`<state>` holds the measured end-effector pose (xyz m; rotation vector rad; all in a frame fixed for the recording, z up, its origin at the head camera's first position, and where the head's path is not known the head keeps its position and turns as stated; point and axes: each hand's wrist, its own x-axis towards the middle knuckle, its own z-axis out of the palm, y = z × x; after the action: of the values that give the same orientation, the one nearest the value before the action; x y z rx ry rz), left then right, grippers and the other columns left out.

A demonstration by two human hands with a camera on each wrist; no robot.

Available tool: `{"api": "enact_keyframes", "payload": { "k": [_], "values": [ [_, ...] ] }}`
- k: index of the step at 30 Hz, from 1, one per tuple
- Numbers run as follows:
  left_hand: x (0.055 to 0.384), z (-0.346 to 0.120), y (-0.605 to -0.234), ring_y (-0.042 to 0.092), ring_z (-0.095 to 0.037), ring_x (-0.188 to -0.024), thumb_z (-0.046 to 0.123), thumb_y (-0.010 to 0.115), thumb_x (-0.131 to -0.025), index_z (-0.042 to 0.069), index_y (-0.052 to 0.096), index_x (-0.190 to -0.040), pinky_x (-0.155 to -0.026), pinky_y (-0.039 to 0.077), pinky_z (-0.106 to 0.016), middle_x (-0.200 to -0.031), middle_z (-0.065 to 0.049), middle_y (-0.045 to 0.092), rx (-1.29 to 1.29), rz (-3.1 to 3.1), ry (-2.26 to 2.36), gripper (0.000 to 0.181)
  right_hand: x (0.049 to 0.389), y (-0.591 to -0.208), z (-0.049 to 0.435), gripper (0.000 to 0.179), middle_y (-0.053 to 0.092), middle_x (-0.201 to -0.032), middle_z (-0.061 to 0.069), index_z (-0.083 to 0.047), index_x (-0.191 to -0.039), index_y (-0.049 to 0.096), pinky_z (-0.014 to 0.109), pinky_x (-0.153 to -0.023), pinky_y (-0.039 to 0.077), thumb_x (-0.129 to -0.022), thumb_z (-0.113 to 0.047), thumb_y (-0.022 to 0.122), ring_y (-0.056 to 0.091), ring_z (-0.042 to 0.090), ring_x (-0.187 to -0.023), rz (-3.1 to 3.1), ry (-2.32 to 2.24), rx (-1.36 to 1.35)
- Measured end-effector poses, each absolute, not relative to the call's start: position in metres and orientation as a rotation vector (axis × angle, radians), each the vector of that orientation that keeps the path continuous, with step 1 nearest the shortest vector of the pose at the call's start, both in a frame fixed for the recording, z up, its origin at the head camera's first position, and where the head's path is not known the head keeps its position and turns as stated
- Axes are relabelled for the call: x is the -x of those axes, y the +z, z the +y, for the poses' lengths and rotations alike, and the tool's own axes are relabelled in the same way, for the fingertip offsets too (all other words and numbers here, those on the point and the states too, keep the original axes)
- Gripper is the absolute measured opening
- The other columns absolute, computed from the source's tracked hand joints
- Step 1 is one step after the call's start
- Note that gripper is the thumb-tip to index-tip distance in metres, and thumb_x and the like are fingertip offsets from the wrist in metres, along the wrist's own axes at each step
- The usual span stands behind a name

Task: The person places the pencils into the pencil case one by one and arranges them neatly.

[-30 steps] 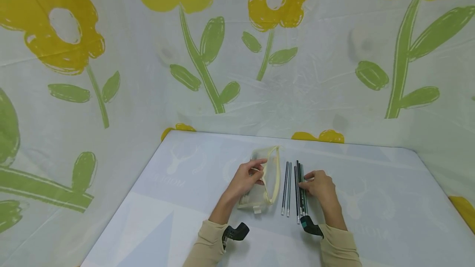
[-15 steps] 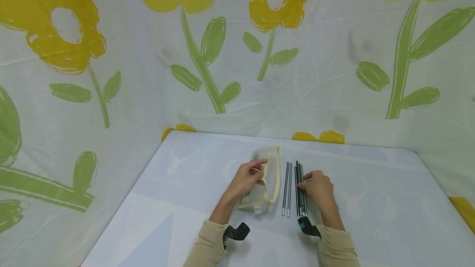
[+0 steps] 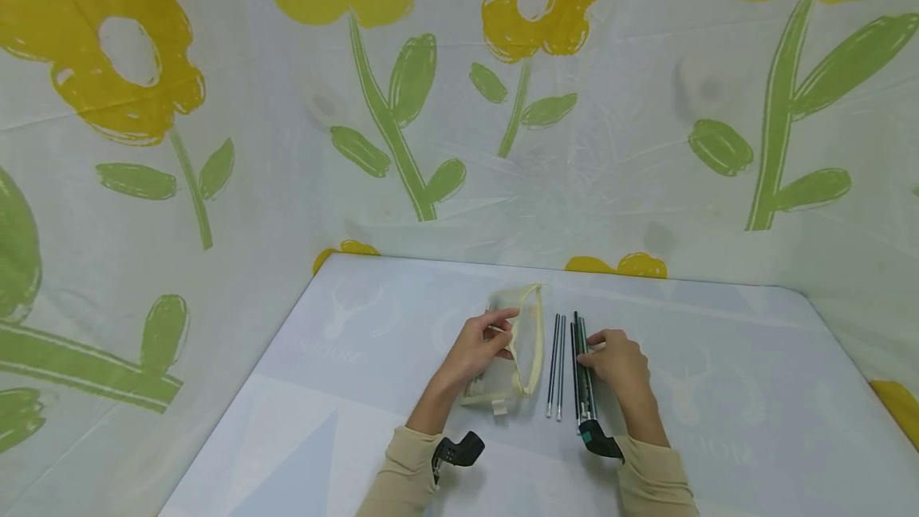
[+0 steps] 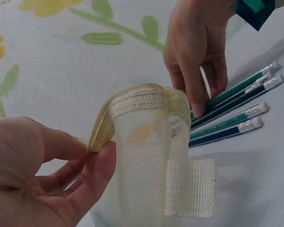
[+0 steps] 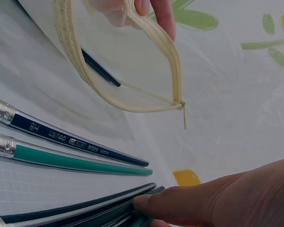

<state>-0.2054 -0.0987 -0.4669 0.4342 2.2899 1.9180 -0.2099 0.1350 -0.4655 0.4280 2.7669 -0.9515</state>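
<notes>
My left hand (image 3: 474, 349) pinches the zipped edge of a cream mesh pencil pouch (image 4: 142, 175) between thumb and fingers, and its mouth gapes open toward the right. Inside the pouch lies a dark blue pencil (image 5: 100, 68). On the table, my right hand (image 3: 619, 361) holds its thumb and fingertips around the far part of a small group of dark and green pencils (image 5: 85, 208). Its fingers are partly hidden behind them in the right wrist view. Between pouch and group lie a navy HB pencil (image 5: 71, 138) and a green pencil (image 5: 80, 161), white erasers toward me.
A white table (image 3: 301, 437) with faint printed patterns bears everything. Behind it and along the left hangs a flower-print curtain (image 3: 617, 142). A black wrist camera (image 3: 459, 449) sits on the left wrist, and another (image 3: 599, 439) overlaps the pencils' eraser ends.
My right hand has shifted only slightly at the pencils, its wrist camera moving a little left and then back. The left hand keeps its hold on the pouch in the same place.
</notes>
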Motion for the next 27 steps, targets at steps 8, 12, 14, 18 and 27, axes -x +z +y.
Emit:
{"api": "enact_keyframes", "payload": {
  "k": [8,12,14,18,27],
  "values": [
    [0.206,-0.098,-0.466,0.057,-0.014,-0.080,-0.001,0.052,-0.098,0.002,0.054,-0.139,-0.074,0.066,-0.037,-0.108,-0.022,0.057,-0.428,2.277,1.921,0.040,0.210,-0.462,0.144,0.041,0.068,-0.112,0.026,0.001,-0.125,0.059,0.034,-0.065,0.056,-0.089,-0.017,0.069,0.066,0.021,-0.074,2.690,-1.030,-0.357],
    [0.207,-0.098,-0.466,0.057,-0.014,-0.081,-0.001,0.052,-0.098,0.001,0.054,-0.138,-0.072,0.066,-0.033,-0.108,-0.023,0.056,-0.448,2.269,1.928,0.040,0.211,-0.461,0.147,0.040,0.067,-0.112,0.026,0.002,-0.124,0.060,0.030,-0.061,0.058,-0.090,-0.017,0.069,0.067,0.019,-0.072,2.670,-1.099,-0.342],
    [0.207,-0.098,-0.467,0.057,-0.014,-0.081,-0.001,0.052,-0.098,0.000,0.054,-0.138,-0.072,0.066,-0.033,-0.108,-0.023,0.056,-0.458,2.266,1.933,0.040,0.211,-0.461,0.148,0.040,0.067,-0.112,0.027,0.003,-0.124,0.060,0.029,-0.060,0.059,-0.090,-0.017,0.069,0.066,0.018,-0.071,2.667,-1.128,-0.337],
    [0.207,-0.098,-0.466,0.057,-0.013,-0.081,-0.001,0.053,-0.098,-0.001,0.054,-0.138,-0.071,0.066,-0.030,-0.108,-0.023,0.056,-0.457,2.276,1.927,0.040,0.210,-0.461,0.149,0.038,0.067,-0.112,0.026,0.003,-0.124,0.061,0.027,-0.059,0.060,-0.091,-0.016,0.067,0.066,0.016,-0.069,2.658,-1.174,-0.340],
    [0.206,-0.097,-0.467,0.057,-0.014,-0.081,-0.002,0.052,-0.098,0.000,0.055,-0.137,-0.070,0.066,-0.032,-0.106,-0.021,0.057,-0.426,2.303,1.911,0.040,0.211,-0.461,0.150,0.035,0.066,-0.112,0.028,0.004,-0.124,0.061,0.029,-0.062,0.062,-0.093,-0.014,0.061,0.067,0.018,-0.071,2.659,-1.215,-0.335]
  ]
}}
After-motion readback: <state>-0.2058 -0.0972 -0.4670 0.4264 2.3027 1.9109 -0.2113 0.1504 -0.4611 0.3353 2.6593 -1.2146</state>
